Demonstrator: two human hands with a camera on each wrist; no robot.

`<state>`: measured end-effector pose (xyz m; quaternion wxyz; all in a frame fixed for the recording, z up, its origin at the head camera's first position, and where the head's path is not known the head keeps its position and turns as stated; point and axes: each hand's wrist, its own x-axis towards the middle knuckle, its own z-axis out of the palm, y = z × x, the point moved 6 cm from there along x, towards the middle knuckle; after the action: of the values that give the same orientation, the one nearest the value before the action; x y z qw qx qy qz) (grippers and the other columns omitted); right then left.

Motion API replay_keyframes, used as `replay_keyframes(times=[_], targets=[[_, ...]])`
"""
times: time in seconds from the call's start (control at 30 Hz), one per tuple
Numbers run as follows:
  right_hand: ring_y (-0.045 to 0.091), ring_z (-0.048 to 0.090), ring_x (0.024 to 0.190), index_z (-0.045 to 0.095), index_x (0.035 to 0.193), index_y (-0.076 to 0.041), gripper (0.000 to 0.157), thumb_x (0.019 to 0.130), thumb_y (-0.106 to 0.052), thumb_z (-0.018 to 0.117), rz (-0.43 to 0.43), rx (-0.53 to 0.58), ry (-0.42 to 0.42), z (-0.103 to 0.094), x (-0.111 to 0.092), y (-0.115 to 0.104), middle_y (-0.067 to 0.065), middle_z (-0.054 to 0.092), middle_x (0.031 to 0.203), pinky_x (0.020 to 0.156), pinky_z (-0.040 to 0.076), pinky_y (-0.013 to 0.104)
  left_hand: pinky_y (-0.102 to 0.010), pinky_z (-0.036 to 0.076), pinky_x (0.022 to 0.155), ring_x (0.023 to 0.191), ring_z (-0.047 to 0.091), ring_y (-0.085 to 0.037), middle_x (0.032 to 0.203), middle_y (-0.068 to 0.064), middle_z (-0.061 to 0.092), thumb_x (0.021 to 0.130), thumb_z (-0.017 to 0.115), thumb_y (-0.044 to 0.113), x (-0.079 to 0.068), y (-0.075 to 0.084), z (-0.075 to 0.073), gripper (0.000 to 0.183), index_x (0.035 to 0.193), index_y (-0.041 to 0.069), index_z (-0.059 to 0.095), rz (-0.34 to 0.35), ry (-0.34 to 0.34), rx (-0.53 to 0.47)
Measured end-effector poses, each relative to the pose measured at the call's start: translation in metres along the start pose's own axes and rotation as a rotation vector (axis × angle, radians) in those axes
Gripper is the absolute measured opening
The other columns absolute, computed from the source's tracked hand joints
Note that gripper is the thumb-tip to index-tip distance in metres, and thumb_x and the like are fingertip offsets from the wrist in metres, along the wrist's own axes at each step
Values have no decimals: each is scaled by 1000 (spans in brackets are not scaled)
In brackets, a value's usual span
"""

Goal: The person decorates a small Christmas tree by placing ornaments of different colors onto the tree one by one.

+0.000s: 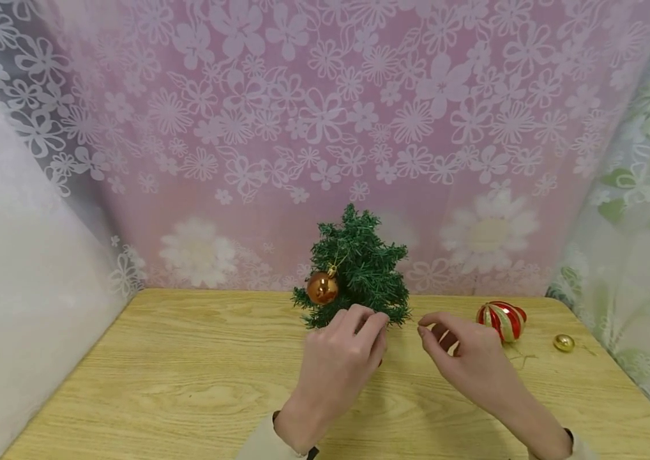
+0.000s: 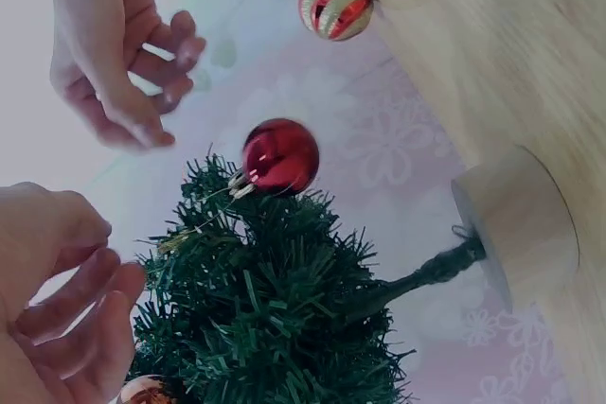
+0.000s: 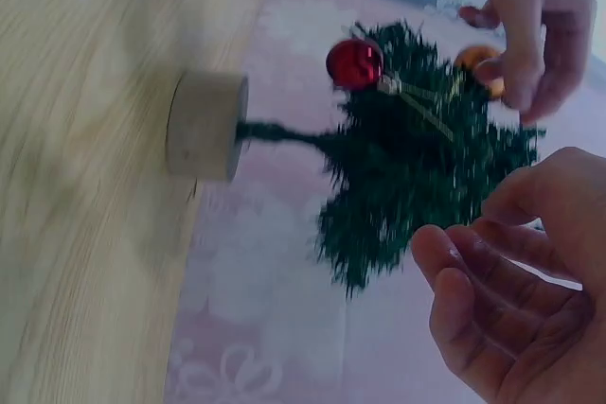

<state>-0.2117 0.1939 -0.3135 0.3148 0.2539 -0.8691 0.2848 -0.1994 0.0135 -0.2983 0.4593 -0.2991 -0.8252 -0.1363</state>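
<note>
A small green artificial Christmas tree (image 1: 359, 268) stands at the table's back on a round wooden base (image 2: 521, 224). On its front hangs a shiny red ball ornament (image 2: 282, 156) with a gold string (image 3: 426, 111); in the head view my left hand hides nearly all of it. A copper ball ornament (image 1: 322, 288) hangs higher on the left side. My left hand (image 1: 339, 354) hovers before the lower branches, fingers loosely bent near the string, gripping nothing visible. To the right of the tree, my right hand (image 1: 468, 351) is in the air, fingers relaxed and holding nothing.
A red-and-gold striped ornament (image 1: 502, 321) lies on the wood-grain table (image 1: 187, 370) beyond my right hand. Farther right is a small gold ball (image 1: 563, 343) near the table's edge. Flowered curtains (image 1: 325, 128) hang behind and at the sides.
</note>
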Motion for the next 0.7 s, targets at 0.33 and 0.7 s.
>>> replay_keyframes(times=[0.33, 0.7], targets=[[-9, 57, 59, 72, 97, -17, 21, 88, 2, 74, 124, -94, 39, -43, -21, 54, -7, 68, 72, 51, 44, 11, -28, 58, 80, 109, 70, -15, 123, 4, 74, 94, 72, 29, -6, 7, 14, 29, 122, 24, 76, 118, -96, 106], [-11, 56, 60, 72, 98, -17, 14, 90, -5, 73, 278, -200, 27, -70, -49, 110, -2, 70, 73, 49, 41, 12, -31, 56, 80, 116, 66, -16, 126, 5, 71, 95, 71, 31, -17, 5, 15, 30, 124, 27, 74, 146, -160, 114]])
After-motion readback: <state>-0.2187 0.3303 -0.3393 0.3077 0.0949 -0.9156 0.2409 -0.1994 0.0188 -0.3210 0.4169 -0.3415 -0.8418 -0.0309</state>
